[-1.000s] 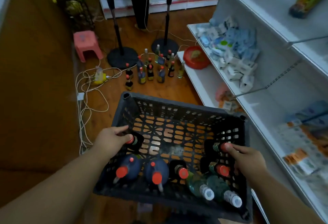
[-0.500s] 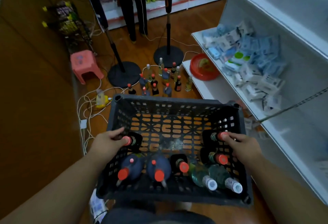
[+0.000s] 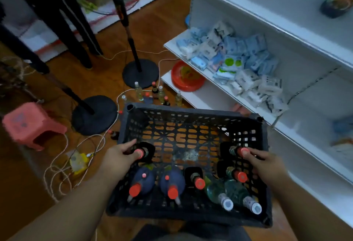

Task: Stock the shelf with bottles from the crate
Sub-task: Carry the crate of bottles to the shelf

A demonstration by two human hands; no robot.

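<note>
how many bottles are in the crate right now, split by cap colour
Red-capped bottles in the crate: 6
White-capped bottles: 2
Total: 8
The left hand and the right hand each grip one red-capped bottle.

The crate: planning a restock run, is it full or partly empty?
Partly empty. The crate's far half shows bare lattice floor; bottles stand only along its near side and by both hands.

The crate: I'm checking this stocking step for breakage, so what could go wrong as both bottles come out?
1. Each hand, left hand and right hand, grips only a bottle's red-capped top, so a bottle might slip.
2. Lifting could knock the neighbouring bottles packed along the near side of the crate.
3. Floor bottles and cables beside the crate could trip a step toward the shelf.
</note>
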